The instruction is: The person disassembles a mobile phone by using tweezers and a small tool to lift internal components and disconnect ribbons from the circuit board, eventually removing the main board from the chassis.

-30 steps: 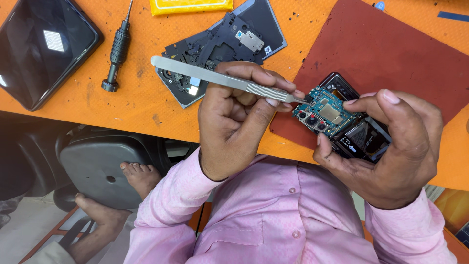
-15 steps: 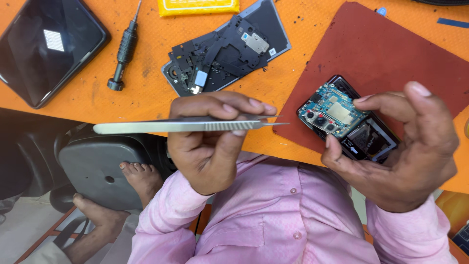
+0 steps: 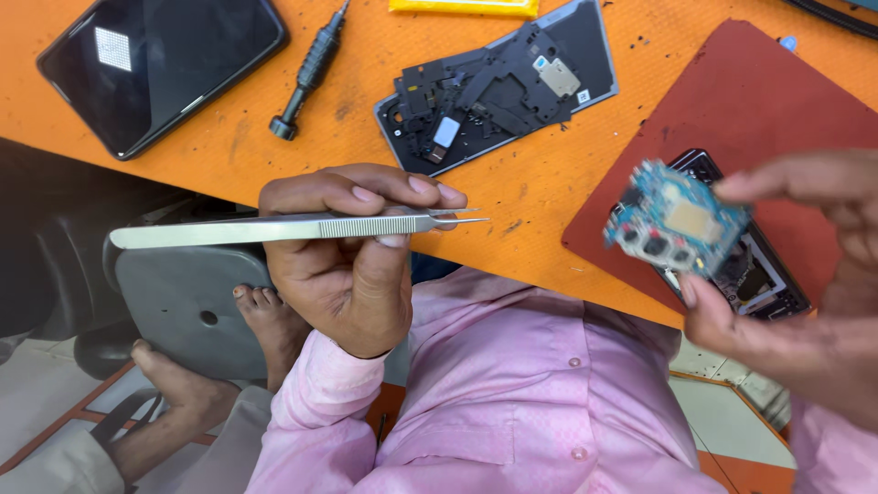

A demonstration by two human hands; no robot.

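Observation:
My left hand (image 3: pixel 352 252) grips long steel tweezers (image 3: pixel 293 227) held level over the table's near edge, tips pointing right. My right hand (image 3: pixel 796 284) holds a small blue-green circuit board (image 3: pixel 675 224) with camera modules, lifted off and above the opened phone body (image 3: pixel 754 265). That phone body lies on a dark red mat (image 3: pixel 732 119). The tweezers' tips hang well left of the board, touching nothing.
On the orange table (image 3: pixel 229 155) lie a black phone screen (image 3: pixel 160 64) at far left, a black screwdriver (image 3: pixel 309 73), a dark back cover with an inner frame (image 3: pixel 498 87), and a yellow item (image 3: pixel 462 7) at the top edge. A grey stool and bare feet show below.
The tweezers came away from the board and swung left to level. My right hand has lifted the circuit board up out of the phone body.

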